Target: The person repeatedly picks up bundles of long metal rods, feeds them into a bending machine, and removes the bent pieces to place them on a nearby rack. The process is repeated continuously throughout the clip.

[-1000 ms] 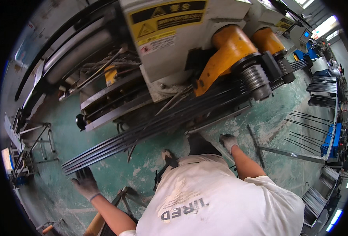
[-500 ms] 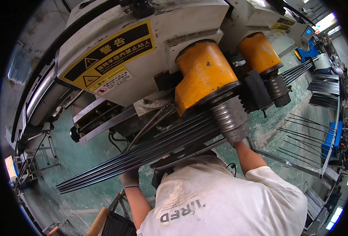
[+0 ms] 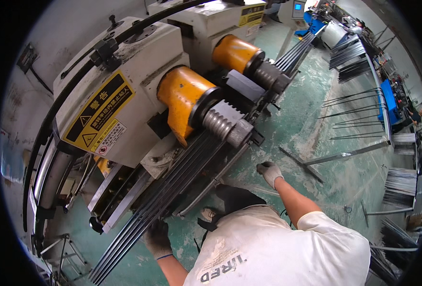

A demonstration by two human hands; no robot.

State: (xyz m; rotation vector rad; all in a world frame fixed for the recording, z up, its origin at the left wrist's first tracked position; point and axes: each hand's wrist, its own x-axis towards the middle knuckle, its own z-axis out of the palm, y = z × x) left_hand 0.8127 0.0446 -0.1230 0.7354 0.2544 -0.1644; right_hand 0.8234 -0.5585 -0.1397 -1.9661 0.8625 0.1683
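Observation:
Long dark metal rods (image 3: pixel 139 217) lie side by side in a slanting bundle, running from the lower left up beneath the near orange clamp head of a bending machine. My left hand (image 3: pixel 158 237), in a grey-palmed work glove, is closed at the bundle's near edge toward its lower end; part of its fingers is hidden by the rods. My right hand (image 3: pixel 269 174), gloved alike, hangs above the floor to the right of the machine, apart from it. Its fingers are curled together and nothing shows in them. A ribbed steel cylinder (image 3: pixel 225 126) sits at the clamp head's end.
A second orange clamp head (image 3: pixel 237 50) stands farther back, with more rods beyond it. Yellow-black warning labels (image 3: pixel 98 112) mark the pale machine housing. Racks of bent rods (image 3: pixel 354 105) line the right side. A steel floor bar (image 3: pixel 344 155) runs toward them from near my right hand.
My right hand has come away from the ribbed cylinder and out over the floor. My left hand remains at the rods. The view has turned, so the machine appears farther left and the bundle steeper.

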